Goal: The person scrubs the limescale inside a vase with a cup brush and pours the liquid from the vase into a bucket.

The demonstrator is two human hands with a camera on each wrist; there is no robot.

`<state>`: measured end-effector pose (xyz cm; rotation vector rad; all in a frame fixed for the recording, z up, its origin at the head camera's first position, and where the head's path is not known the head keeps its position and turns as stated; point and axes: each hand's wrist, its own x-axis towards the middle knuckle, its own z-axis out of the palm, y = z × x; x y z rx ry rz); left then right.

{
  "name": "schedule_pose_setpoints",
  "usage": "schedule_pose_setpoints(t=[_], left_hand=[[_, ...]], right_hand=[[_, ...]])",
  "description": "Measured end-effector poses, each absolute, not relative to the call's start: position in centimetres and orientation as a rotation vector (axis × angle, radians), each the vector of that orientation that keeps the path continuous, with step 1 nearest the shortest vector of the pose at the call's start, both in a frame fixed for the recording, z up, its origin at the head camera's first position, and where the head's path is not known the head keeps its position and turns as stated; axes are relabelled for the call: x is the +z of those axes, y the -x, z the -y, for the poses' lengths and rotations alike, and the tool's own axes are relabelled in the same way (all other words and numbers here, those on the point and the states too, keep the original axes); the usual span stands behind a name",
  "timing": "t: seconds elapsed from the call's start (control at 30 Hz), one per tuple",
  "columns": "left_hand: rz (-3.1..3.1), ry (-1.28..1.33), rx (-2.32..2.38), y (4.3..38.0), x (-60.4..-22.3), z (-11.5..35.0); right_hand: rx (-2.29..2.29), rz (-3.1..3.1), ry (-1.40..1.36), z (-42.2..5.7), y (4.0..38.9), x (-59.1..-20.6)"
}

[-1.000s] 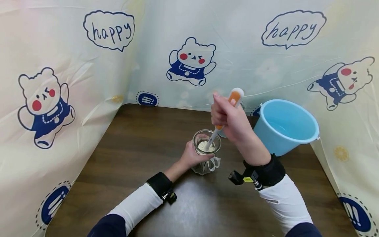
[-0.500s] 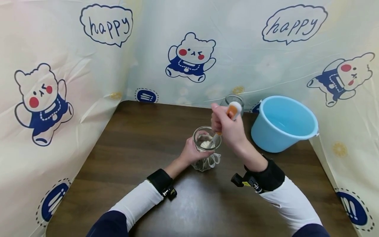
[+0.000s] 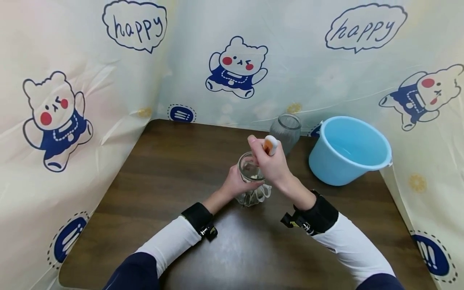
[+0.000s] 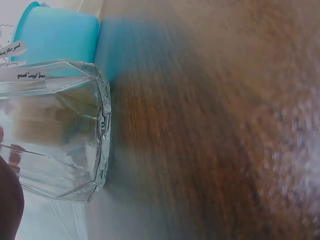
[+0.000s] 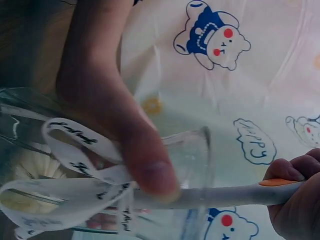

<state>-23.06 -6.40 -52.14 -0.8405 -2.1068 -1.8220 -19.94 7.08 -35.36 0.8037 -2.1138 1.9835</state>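
My left hand grips a clear glass jar around its upper part, over the wooden table. A white ribbon with black lettering is tied round the jar in a bow. Wrapped round the orange-and-white handle of a bottle brush are the fingers of my right hand, just above the jar's mouth. The brush's shaft passes down inside the glass. In the right wrist view its pale bristle head shows through the jar wall, partly behind the ribbon.
A second clear glass jar stands at the table's back edge, beyond my right hand. To its right is a light blue bucket. A printed curtain rises behind and at both sides of the wooden table.
My right hand has moved down and left, and the brush has sunk deeper into the jar. The second jar has come into fuller view. My left hand keeps its grip.
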Motion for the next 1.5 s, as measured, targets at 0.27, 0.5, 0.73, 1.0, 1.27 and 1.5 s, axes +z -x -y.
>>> schedule_pose_setpoints(t=[0.27,0.5,0.73,1.0,1.27,1.5], left_hand=[[2.159,0.804,-1.782,22.2,-52.7,6.3],[2.145,0.802,-1.874,20.7,-53.7,6.7],[2.12,0.824,-1.849,19.8,-51.2,6.9],[2.135,0.806,-1.807,19.9,-49.2,6.7],[2.122,0.828,-1.833,20.4,-49.0,6.5],[2.087,0.834,-1.821,21.0,-48.7,6.2]], right_hand=[[2.044,1.682,-0.992,-7.7,19.1,-32.9],[1.938,1.834,-0.896,-7.1,18.3,-37.3],[2.0,1.643,-0.965,-7.6,18.8,-35.4],[1.96,1.462,-0.931,-7.3,19.4,-34.3],[1.928,1.493,-0.855,-7.0,20.3,-36.9],[2.042,1.306,-0.942,-7.6,19.6,-32.8]])
